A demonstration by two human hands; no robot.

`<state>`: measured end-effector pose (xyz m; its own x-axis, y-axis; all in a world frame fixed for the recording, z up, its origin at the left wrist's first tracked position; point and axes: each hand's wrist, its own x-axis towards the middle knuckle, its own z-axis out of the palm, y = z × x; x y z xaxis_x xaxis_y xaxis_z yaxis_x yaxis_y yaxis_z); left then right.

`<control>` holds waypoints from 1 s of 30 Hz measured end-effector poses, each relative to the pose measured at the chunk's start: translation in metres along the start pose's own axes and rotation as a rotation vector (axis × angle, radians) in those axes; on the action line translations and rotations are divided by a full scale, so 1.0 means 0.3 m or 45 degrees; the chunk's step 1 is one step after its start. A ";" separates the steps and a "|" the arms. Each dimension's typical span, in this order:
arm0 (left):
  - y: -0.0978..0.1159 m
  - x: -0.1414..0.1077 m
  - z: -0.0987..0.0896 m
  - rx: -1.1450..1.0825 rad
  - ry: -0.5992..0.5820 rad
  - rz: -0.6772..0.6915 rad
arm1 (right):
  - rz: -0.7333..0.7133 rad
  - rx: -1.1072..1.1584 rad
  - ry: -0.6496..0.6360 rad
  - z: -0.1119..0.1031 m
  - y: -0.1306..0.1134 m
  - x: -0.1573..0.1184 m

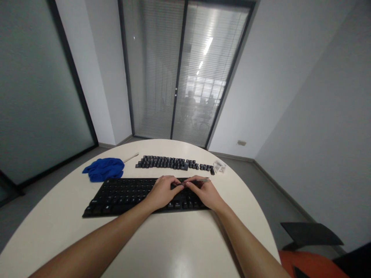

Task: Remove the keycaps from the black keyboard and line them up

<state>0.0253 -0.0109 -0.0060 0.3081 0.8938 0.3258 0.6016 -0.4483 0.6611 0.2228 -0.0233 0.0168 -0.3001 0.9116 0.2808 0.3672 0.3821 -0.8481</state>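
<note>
A black keyboard (121, 193) lies on the table, many keycaps on its left part and bare patches near my hands. My left hand (165, 191) is over its right half, thumb and fingers closed in a pinch. Against it, fingertip to fingertip, my right hand (204, 190) is also closed. Between the fingertips is a small dark piece, apparently a keycap (183, 184), partly hidden. A thin greyish tool (205, 180) sticks out across my right fingers; its kind is unclear. Beyond the keyboard, loose black keycaps (162, 162) stand in rows.
A crumpled blue cloth (106, 169) lies left of the keycaps, with a slim light-handled stick (131, 157) beside it. A clear plastic bag (219, 166) is at the right end of the rows. The round white table (162, 243) has an orange chair (310, 264) at its right.
</note>
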 end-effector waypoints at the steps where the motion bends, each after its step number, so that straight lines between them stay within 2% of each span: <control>1: 0.001 0.000 0.000 0.011 -0.004 -0.002 | 0.001 -0.004 -0.005 -0.001 0.003 0.000; 8: 0.010 -0.006 -0.002 0.078 -0.013 0.021 | 0.023 0.048 -0.064 -0.009 0.006 0.000; 17: 0.036 -0.029 -0.006 0.242 -0.066 0.156 | 0.026 0.158 -0.160 -0.014 0.023 0.003; 30: 0.028 -0.031 -0.007 0.089 -0.089 0.145 | -0.013 0.090 -0.104 -0.011 0.026 0.006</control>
<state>0.0261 -0.0230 -0.0021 0.4264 0.8356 0.3463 0.6090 -0.5483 0.5732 0.2280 -0.0181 0.0122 -0.3753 0.8913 0.2545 0.3014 0.3770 -0.8758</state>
